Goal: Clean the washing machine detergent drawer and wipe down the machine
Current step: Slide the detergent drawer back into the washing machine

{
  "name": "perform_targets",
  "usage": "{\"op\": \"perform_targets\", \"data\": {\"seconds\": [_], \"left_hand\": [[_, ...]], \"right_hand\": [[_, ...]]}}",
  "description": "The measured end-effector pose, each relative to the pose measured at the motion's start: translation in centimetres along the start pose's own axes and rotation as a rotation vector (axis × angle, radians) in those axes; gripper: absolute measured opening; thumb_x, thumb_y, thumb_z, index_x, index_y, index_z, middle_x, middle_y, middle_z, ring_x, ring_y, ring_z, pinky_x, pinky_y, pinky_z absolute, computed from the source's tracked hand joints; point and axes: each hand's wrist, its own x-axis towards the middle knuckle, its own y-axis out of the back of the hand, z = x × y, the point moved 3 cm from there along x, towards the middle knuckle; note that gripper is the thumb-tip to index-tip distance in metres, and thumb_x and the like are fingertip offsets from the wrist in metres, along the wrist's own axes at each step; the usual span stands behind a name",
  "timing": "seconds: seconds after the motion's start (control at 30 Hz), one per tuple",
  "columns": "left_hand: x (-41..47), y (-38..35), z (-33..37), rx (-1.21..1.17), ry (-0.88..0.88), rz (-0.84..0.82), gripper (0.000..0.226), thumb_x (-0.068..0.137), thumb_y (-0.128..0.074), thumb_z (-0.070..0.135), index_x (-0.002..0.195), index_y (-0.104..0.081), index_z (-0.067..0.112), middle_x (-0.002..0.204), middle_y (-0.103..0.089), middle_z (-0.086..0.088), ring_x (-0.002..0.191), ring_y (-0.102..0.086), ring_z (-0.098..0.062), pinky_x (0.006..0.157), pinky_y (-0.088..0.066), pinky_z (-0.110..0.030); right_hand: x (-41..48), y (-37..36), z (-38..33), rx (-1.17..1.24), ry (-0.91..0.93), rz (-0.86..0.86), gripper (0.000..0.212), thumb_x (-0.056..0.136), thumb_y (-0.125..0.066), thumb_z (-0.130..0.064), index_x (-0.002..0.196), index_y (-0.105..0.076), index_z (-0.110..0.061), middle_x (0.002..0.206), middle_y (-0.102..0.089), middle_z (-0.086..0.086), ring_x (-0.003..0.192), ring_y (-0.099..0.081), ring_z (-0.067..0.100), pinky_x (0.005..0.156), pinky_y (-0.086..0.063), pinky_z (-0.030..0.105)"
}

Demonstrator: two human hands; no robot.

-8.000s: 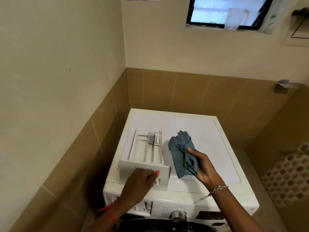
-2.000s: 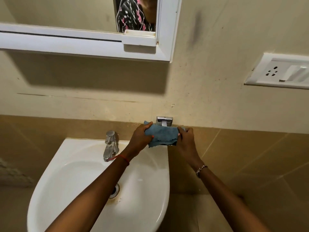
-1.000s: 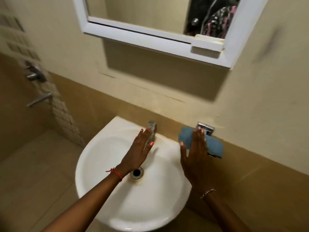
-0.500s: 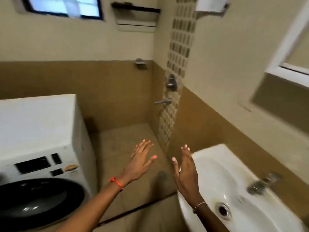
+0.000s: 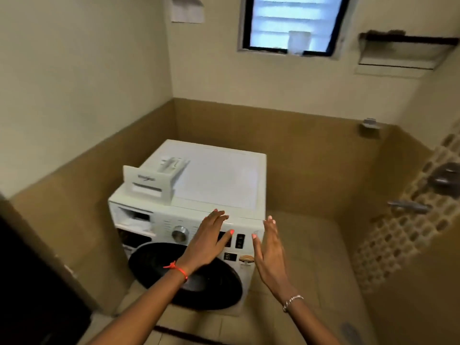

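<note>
Soft daylight came through the overexposed window (image 5: 293, 23), leaving the room evenly dim-lit, the whole picture slightly motion-blurred, with walls bowed at the wide-angle edges.

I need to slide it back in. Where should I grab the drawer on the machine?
Grip the drawer by its front panel, from the front: it faces you at the machine's front left edge, with a finger recess low on it.

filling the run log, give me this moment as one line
left hand: open, empty | right hand: open, empty | detergent drawer: out, lying on washing machine top | drawer slot: open
</note>
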Motion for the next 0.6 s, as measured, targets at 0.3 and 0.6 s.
{"op": "perform_targets", "data": {"seconds": [0.3, 0.6], "left_hand": [[2.0, 4.9, -11.0, -0.238, 0.332, 0.126, 0.042, 0.097, -0.042, 0.035, 0.134, -0.041, 0.015, 0.141, -0.039, 0.002, 0.129, -0.039, -0.013, 0.102, -0.032, -0.024], [7.9, 7.0, -18.9, -0.320, 0.561, 0.240, 0.041, 0.095, -0.046, 0.037, 0.129, -0.045, 0.015, 0.134, -0.048, 0.000, 0.122, -0.047, -0.019, 0.101, -0.041, -0.036]], "right_hand": [[6.6, -9.3, -5.0, -0.032, 0.124, -0.260, 0.059, 0.096, -0.027, -0.047, 0.149, -0.012, -0.025, 0.157, -0.004, -0.011, 0.137, 0.000, -0.004, 0.112, -0.007, 0.019], [14.5, -18.5, -6.4, -0.054, 0.148, -0.338, 0.070, 0.092, -0.017, -0.059, 0.147, -0.022, -0.016, 0.156, -0.017, -0.002, 0.144, -0.010, 0.009, 0.111, -0.007, 0.016]]}}
